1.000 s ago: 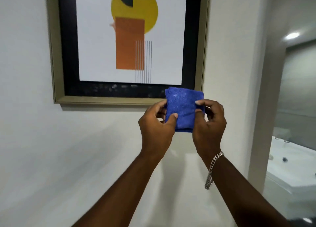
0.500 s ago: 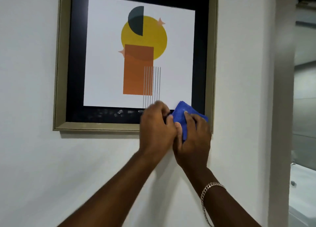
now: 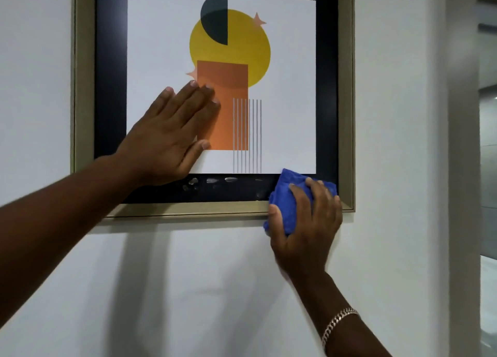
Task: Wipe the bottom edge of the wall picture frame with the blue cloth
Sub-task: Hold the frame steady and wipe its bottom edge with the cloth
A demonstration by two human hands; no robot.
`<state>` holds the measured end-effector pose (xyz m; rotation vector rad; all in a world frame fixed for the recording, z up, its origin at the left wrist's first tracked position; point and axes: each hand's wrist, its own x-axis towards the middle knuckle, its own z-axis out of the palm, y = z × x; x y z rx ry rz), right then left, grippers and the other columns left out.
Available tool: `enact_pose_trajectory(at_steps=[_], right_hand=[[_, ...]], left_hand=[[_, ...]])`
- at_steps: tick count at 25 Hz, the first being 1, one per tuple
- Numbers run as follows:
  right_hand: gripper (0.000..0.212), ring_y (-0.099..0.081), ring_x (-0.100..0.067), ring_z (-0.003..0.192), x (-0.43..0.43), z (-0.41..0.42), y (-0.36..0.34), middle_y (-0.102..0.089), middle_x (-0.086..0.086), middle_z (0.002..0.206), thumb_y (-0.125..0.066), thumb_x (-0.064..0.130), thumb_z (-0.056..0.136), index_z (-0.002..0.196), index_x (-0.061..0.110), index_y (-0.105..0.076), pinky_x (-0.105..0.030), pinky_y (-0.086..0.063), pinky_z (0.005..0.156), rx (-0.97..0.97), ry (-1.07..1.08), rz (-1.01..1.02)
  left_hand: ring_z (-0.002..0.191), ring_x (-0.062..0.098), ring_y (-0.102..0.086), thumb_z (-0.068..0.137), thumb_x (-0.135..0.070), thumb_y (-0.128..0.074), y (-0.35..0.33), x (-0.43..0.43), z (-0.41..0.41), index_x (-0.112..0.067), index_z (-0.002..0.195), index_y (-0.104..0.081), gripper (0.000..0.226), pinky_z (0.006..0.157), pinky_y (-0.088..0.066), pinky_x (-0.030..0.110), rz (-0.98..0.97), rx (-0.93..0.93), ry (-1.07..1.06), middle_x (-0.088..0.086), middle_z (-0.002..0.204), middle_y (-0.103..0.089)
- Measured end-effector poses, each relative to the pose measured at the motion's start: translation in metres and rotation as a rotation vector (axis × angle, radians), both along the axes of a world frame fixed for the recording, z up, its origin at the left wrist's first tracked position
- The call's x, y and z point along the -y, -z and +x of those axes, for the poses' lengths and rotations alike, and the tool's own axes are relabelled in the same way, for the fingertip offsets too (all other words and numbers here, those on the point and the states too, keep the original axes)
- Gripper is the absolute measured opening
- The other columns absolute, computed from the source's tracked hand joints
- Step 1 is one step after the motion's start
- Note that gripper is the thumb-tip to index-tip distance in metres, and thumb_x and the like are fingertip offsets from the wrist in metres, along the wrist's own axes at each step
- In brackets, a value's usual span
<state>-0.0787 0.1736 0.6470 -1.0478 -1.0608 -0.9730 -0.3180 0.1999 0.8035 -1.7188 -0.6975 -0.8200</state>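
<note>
A: What is being changed, compared with a second ago?

B: The cloth [image 3: 291,208] was being folded in mid-air by both hands, below the frame [image 3: 188,210]. Now it is being pressed against the frame's bottom rail, near the right corner, by the right hand [image 3: 306,227] alone.

A: And the left hand [image 3: 172,139]?

B: It has been taken off the cloth and is being laid flat on the glass, fingers [image 3: 193,98] straight and slightly spread, nothing being held. The frame is probably being steadied against the wall [image 3: 188,289] (a hung frame is easily swung by a sideways push).

A: How is the cloth being gripped?

B: It is being bunched under the right palm, fingers curled over the top, the thumb [image 3: 277,217] hooked on the left side. The wad is being spread across the black mat, the gold rail and a bit of wall below.

A: So what is being meant for the task?

B: Preparation is being ended and wiping is being started, it is judged. Most of the rail is lying to the left, uncovered, so a leftward sweep is likely being called for. Smudges [image 3: 212,180] are being shown on the mat above the rail, but only the edge is being asked for.
</note>
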Motion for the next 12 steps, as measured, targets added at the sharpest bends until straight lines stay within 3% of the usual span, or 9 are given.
enact_pose_trajectory(at_steps=[2, 6, 10, 12], right_hand=[[0.042, -0.043, -0.030, 0.134, -0.005, -0.011, -0.007, -0.055, -0.013, 0.136, -0.045, 0.050, 0.094, 0.122, 0.020, -0.055, -0.058, -0.028, 0.114, -0.095, -0.034, 0.039], [0.042, -0.044, -0.030, 0.132, -0.012, -0.002, 0.008, -0.056, -0.012, 0.134, -0.044, 0.051, 0.094, 0.124, 0.024, -0.054, -0.062, -0.029, 0.111, 0.123, 0.002, 0.095], [0.037, -0.045, -0.029, 0.132, -0.018, -0.022, -0.005, -0.057, -0.010, 0.133, -0.047, 0.048, 0.093, 0.122, 0.028, -0.057, -0.062, -0.027, 0.112, -0.073, -0.048, 0.128], [0.038, -0.046, -0.029, 0.131, -0.017, -0.026, 0.005, -0.059, -0.010, 0.132, -0.049, 0.048, 0.093, 0.121, 0.025, -0.059, -0.061, -0.028, 0.112, 0.080, -0.028, 0.137]], left_hand=[[0.152, 0.029, -0.010, 0.095, -0.048, -0.023, -0.005, -0.005, -0.004, -0.013, 0.154, -0.013, 0.069, 0.123, -0.013, 0.053, 0.047, -0.032, -0.049, 0.013, 0.165, -0.014], [0.153, 0.027, -0.008, 0.096, -0.053, -0.020, -0.009, -0.012, -0.007, -0.013, 0.155, -0.010, 0.072, 0.123, -0.013, 0.052, 0.126, -0.069, -0.041, 0.013, 0.165, -0.012], [0.153, 0.027, -0.006, 0.096, -0.053, -0.017, -0.009, -0.016, -0.008, -0.012, 0.155, -0.007, 0.072, 0.124, -0.013, 0.052, 0.169, -0.087, -0.029, 0.013, 0.165, -0.009], [0.153, 0.027, -0.006, 0.096, -0.052, -0.017, -0.010, -0.015, -0.008, -0.011, 0.155, -0.007, 0.073, 0.123, -0.013, 0.052, 0.177, -0.089, -0.028, 0.013, 0.165, -0.009]])
